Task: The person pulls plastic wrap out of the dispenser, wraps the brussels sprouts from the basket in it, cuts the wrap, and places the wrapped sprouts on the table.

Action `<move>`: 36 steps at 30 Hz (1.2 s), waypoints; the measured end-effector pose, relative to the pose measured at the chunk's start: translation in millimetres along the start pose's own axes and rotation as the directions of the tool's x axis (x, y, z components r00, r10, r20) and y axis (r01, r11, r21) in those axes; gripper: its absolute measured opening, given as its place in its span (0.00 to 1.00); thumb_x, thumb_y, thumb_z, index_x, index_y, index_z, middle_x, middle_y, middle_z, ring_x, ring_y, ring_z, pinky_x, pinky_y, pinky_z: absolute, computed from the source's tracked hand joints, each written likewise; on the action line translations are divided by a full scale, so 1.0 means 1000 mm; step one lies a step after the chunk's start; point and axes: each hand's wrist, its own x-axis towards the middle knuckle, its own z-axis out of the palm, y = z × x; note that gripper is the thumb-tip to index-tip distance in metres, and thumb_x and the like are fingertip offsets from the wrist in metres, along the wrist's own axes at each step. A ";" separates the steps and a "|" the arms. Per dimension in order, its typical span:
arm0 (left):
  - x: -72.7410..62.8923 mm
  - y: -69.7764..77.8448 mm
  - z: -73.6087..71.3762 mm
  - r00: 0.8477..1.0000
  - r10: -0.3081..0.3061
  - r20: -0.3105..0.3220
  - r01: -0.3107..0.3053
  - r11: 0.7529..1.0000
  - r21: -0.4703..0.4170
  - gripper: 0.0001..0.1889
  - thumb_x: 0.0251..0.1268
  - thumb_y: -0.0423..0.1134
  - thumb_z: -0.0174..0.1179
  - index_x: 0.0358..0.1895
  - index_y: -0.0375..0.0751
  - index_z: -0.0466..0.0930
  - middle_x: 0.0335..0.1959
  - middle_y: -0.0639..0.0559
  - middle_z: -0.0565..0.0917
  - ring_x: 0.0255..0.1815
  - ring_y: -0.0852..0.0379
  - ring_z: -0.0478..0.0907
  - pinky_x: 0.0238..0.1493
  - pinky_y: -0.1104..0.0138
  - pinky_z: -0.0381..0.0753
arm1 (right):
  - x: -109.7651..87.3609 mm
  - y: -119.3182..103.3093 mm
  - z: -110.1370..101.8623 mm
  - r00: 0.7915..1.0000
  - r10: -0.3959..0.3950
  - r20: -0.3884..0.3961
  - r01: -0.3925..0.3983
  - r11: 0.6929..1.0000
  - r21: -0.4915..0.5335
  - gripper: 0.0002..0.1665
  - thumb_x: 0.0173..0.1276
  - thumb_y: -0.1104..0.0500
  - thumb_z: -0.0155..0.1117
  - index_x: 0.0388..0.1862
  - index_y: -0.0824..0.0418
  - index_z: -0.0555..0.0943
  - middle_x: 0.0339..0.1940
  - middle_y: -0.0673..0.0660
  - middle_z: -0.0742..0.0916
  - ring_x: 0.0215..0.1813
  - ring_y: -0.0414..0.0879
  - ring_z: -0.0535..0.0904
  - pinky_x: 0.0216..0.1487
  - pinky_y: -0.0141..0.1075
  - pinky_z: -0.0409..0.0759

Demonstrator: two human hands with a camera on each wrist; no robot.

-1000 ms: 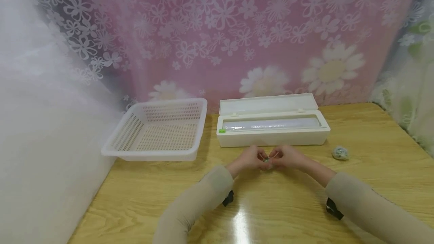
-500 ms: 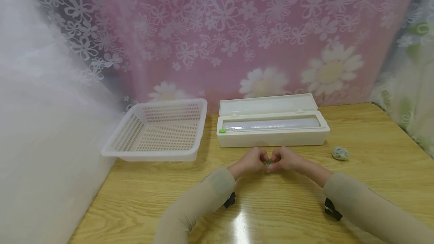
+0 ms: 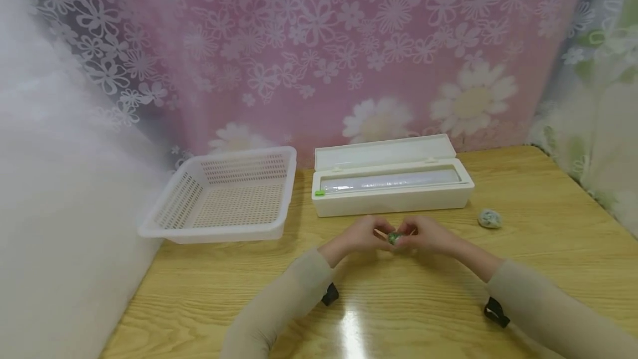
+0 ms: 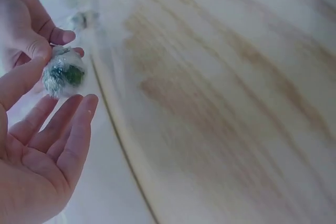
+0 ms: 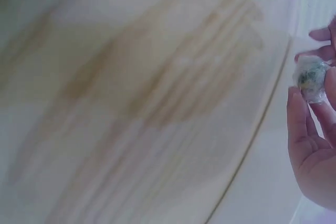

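Observation:
A small green ball wrapped in clear plastic film [image 3: 394, 238] is held between both hands, just in front of the white box. My left hand [image 3: 366, 234] pinches its left side between thumb and fingers. From the other side, my right hand [image 3: 426, 235] grips it with thumb and fingertips. In the left wrist view, the crinkled wrap of the ball [image 4: 64, 74] shows dark green inside; what is inside cannot be told. A second film-wrapped lump [image 3: 490, 218] lies on the table to the right, apart from the hands.
Behind the hands stands a long white cling film box [image 3: 394, 202], lid raised, with a film roll [image 3: 391, 180] inside and a green slider [image 3: 320, 193] at its left end. A white slotted basket [image 3: 214, 234] sits left on the wooden table [image 3: 413, 309]. A flowered curtain hangs behind.
My fingers have shifted around the wrapped ball, and more of its green shows between the hands. The whole head view has shifted slightly. Box, basket and second lump stay in place.

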 end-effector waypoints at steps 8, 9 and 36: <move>-0.024 -0.007 -0.017 0.998 0.035 -0.052 -0.030 0.995 0.090 0.18 0.58 0.38 0.58 0.50 0.33 0.74 0.49 0.45 0.76 0.44 0.57 0.75 0.40 0.74 0.73 | -0.021 0.006 -0.029 0.974 -0.026 -0.224 -0.002 0.993 -0.122 0.15 0.57 0.57 0.64 0.36 0.69 0.79 0.32 0.57 0.82 0.34 0.48 0.76 0.32 0.37 0.75; -0.028 -0.008 -0.019 0.997 0.039 -0.066 -0.032 0.993 0.110 0.18 0.58 0.39 0.58 0.50 0.33 0.74 0.48 0.45 0.77 0.44 0.57 0.75 0.41 0.74 0.73 | -0.025 0.007 -0.033 0.971 -0.017 -0.240 -0.015 0.991 -0.133 0.15 0.57 0.57 0.64 0.37 0.68 0.79 0.33 0.57 0.82 0.35 0.49 0.77 0.33 0.38 0.76; -0.088 -0.023 -0.034 0.986 0.090 -0.141 -0.035 0.935 0.352 0.16 0.60 0.43 0.56 0.46 0.36 0.77 0.44 0.49 0.79 0.46 0.55 0.74 0.46 0.67 0.72 | -0.112 0.073 -0.087 0.955 0.075 -0.287 -0.190 0.897 -0.398 0.15 0.49 0.58 0.69 0.31 0.68 0.79 0.28 0.59 0.83 0.29 0.52 0.79 0.28 0.42 0.77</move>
